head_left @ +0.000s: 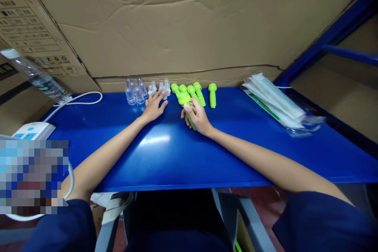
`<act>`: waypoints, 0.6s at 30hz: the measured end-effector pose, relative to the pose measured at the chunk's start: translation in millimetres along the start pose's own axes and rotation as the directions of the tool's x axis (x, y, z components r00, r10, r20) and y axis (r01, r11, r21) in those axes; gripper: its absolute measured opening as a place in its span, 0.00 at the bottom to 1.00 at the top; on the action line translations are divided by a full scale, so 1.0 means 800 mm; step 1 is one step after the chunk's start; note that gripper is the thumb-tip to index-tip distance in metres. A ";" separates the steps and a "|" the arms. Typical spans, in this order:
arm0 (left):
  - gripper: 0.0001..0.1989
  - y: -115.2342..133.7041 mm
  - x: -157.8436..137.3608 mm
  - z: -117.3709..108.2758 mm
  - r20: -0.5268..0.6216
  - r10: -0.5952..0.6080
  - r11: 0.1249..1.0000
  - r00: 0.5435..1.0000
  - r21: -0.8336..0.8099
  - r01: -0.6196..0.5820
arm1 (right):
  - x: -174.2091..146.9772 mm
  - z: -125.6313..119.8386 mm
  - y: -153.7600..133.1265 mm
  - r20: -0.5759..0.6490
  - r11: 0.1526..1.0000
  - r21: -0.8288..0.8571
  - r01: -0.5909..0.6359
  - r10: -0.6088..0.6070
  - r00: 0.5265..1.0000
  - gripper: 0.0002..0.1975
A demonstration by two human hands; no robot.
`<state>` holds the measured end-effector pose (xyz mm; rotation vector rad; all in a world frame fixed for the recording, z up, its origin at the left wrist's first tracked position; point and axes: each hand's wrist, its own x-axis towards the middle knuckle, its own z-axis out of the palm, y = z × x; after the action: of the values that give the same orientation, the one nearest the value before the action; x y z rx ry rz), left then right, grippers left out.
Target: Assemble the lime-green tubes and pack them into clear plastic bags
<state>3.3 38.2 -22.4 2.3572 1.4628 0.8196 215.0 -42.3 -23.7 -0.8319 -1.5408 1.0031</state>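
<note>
My right hand [198,116] is closed round a lime-green, flashlight-shaped handle [183,98], its wide head tilted up and to the left. Just behind stand or lean several more green handles [198,91], and another green handle [212,95] lies a little apart on their right. My left hand [155,106] reaches forward with its fingers spread over small clear plastic caps [167,86]; I cannot tell whether the fingertips touch them. Left of that hand, larger clear dome-shaped plastic pieces [130,96] stand in a cluster on the blue table [165,161].
Cardboard [183,27] walls in the back. At the left are a plastic water bottle [44,80], a white power strip [37,130] with a cable, and a pixelated patch. A bag of white packets [274,102] lies on the right, beside a blue metal frame [321,43].
</note>
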 end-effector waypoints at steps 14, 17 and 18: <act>0.21 0.018 -0.015 -0.002 -0.007 0.154 0.978 0.988 0.144 -0.152 | 0.003 0.000 0.003 -0.020 1.000 -0.021 -0.013 0.013 1.000 0.26; 0.18 0.019 -0.016 -0.001 -0.011 0.186 0.969 0.982 0.166 -0.182 | 0.003 -0.001 0.005 -0.034 0.999 -0.039 -0.009 0.007 0.999 0.26; 0.18 0.018 -0.016 -0.001 -0.012 0.196 0.967 0.981 0.169 -0.191 | 0.003 -0.001 0.005 -0.034 0.999 -0.046 -0.009 0.008 0.999 0.26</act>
<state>9.7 20.2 -19.1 2.6583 1.3769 0.8076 215.6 -37.8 -26.5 -0.8840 -1.5383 0.9581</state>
